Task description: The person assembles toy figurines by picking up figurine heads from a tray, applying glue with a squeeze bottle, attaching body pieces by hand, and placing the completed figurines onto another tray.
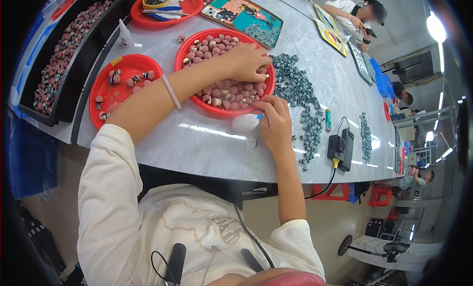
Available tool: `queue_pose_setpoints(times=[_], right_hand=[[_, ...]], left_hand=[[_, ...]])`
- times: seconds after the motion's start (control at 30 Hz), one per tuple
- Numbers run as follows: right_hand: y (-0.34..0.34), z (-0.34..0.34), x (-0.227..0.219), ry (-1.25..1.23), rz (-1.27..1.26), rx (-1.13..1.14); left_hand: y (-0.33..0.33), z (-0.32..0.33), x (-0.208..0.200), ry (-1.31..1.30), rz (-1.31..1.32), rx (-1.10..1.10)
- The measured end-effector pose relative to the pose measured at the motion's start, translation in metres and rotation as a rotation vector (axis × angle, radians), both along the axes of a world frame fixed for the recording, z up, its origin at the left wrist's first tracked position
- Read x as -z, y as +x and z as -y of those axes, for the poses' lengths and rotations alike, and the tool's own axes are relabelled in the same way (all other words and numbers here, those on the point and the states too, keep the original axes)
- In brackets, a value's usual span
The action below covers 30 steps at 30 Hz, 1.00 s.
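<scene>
Pink beads [230,95] under left fingers [261,60]

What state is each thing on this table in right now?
Red basin, filled with pink pieces
Pink pieces, loose, heaped
Red tray, holding several pieces
Long black bin, well filled
Dark pieces, loose on the table
Pointed white bottle, standing
Blue-tipped bottle, tilted
Left hand, over the basin
Right hand, by the blue tip, grip unclear
</scene>
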State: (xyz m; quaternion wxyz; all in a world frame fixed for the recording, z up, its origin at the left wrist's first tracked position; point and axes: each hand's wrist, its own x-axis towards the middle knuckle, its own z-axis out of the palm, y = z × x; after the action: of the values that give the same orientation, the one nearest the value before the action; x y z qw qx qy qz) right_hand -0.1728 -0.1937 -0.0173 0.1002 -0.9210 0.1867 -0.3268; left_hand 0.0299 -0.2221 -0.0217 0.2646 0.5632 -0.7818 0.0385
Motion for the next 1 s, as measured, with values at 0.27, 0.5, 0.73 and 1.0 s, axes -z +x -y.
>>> queue_pose_setpoints(times=[0.27,0.5,0.73,1.0], right_hand=[[-0.001,-0.002,0.004,0.019,-0.01,0.011],[-0.001,0.003,0.002,0.015,-0.01,0.026],[-0.002,0.002,0.004,0.046,-0.025,0.026],[-0.001,0.0,0.004,0.048,-0.024,0.02]], left_hand=[[0.01,-0.03,0.004,-0.072,-0.033,0.108],[0.029,-0.064,0.009,-0.18,0.089,0.06],[0.02,-0.083,0.008,-0.118,0.089,0.068],[0.034,-0.043,0.002,0.255,-0.127,-0.035]])
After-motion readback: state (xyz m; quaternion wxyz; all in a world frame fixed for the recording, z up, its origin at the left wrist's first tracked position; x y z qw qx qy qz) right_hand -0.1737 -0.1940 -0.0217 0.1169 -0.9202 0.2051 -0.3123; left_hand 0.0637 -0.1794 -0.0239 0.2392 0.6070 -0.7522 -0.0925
